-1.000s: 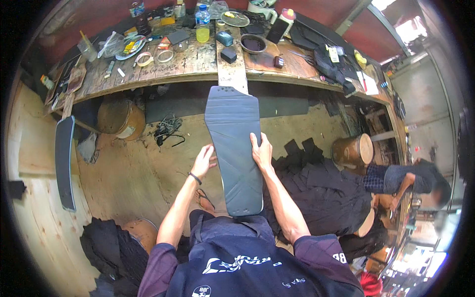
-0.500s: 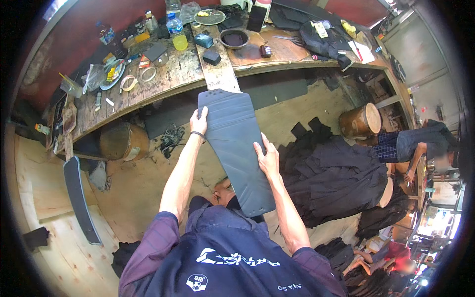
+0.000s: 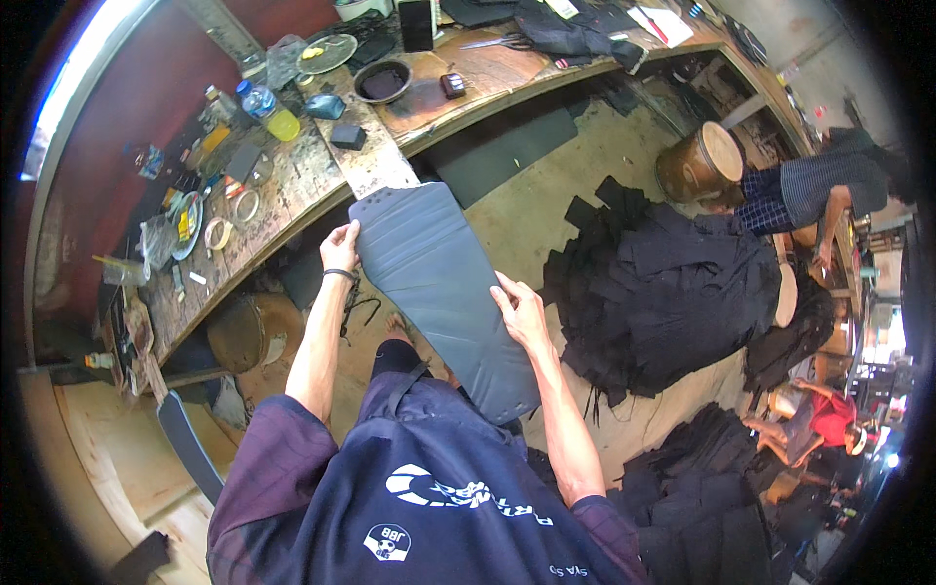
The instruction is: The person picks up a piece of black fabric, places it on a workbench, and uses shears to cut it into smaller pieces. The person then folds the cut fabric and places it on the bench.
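A long dark panel (image 3: 434,283), smooth and leather-like with shallow creases across it, slants from the bench edge down to my lap. It is broad at the far end and has small dots or holes near its ends. My left hand (image 3: 339,247) pinches its left edge near the far end. Lower down, my right hand (image 3: 519,310) grips the right edge, its fingertips on the top face. Beyond the panel's far end, a pale stained board (image 3: 375,166) lies across the bench; how the two join is hidden.
On the wooden bench (image 3: 312,185) stand a bottle of yellow liquid (image 3: 268,109), a dark block (image 3: 348,136), a bowl (image 3: 382,82) and tape rings (image 3: 217,233). A large heap of black pieces (image 3: 673,283) lies at right, beside a drum (image 3: 700,161) and a person (image 3: 804,195). Another dark strip (image 3: 188,444) juts out at left.
My view has turned and shifted, so the bench slants more. My left hand has moved from lying over the panel's far left part to pinching its edge. The right hand keeps to the right edge.
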Demonstrator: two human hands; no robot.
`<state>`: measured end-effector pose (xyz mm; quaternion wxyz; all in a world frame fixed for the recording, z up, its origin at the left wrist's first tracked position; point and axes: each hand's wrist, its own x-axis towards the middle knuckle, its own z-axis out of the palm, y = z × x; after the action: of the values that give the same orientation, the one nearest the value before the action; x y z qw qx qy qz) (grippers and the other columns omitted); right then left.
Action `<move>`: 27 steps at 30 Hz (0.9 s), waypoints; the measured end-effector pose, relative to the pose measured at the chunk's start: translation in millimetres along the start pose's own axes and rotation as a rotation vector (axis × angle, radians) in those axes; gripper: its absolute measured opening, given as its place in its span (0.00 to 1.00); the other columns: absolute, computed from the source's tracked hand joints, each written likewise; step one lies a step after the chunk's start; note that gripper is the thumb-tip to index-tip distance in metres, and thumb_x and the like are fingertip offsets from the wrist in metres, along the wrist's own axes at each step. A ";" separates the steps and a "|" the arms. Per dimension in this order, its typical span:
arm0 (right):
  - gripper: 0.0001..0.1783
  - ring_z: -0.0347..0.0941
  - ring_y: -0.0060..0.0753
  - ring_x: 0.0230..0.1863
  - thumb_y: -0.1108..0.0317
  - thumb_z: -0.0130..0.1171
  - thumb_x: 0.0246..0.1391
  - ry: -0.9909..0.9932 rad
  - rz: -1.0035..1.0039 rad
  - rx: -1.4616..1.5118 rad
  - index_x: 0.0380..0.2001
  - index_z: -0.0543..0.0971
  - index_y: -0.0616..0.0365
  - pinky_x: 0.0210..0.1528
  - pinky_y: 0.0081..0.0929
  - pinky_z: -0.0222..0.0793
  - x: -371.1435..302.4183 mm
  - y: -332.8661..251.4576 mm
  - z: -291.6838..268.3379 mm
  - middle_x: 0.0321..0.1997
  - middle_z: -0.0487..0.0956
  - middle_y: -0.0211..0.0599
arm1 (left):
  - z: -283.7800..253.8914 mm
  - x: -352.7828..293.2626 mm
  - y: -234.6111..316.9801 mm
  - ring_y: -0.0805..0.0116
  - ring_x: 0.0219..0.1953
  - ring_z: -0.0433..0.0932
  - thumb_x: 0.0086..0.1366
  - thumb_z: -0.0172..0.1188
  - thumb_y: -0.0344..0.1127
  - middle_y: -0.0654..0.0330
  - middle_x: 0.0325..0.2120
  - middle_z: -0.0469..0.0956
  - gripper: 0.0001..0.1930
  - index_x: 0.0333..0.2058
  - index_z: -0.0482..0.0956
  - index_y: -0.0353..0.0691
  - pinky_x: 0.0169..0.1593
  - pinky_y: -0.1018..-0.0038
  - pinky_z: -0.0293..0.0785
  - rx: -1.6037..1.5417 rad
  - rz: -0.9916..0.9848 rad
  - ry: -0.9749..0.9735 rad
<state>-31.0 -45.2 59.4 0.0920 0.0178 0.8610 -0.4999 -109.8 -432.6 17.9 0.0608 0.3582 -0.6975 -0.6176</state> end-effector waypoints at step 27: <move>0.30 0.82 0.48 0.50 0.48 0.63 0.69 1.086 0.954 -0.089 0.61 0.80 0.61 0.57 0.42 0.76 -200.3 -24.2 54.5 0.52 0.83 0.53 | 125.1 70.8 105.3 0.53 0.67 0.74 0.77 0.56 0.52 0.50 0.58 0.82 0.23 0.57 0.81 0.40 0.77 0.46 0.51 1.008 1.166 -0.893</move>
<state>170.4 -92.2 89.2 -0.1399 0.6339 0.7031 -0.2903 -272.6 -373.0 59.2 -0.0768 -0.3437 -0.9164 -0.1900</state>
